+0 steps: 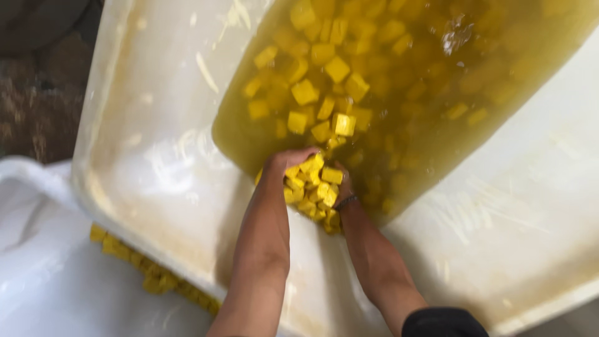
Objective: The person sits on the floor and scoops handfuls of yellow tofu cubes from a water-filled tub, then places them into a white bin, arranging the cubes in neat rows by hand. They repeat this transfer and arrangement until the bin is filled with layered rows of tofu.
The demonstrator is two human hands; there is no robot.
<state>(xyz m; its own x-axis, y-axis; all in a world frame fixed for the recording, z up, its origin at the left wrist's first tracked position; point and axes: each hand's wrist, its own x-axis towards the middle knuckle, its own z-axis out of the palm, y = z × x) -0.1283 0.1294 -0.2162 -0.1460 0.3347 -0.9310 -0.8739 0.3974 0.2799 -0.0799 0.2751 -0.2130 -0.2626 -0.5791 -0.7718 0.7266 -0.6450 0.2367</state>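
Note:
A large white plastic tub (156, 162) is tilted, with yellow liquid (437, 106) pooled at its far side. Several yellow cubes (324, 93) float in the liquid. My left hand (284, 163) and my right hand (342, 187) are cupped together at the liquid's near edge. Between them they hold a heap of yellow cubes (311, 187). A thin dark band circles my right wrist. The fingers are mostly hidden under the heap.
Below the tub's near rim lies a second white container (56, 274) with a row of yellow cubes (150, 274) in it. Dark ground (37, 93) shows at the upper left. The tub's bare wet wall spreads right and left.

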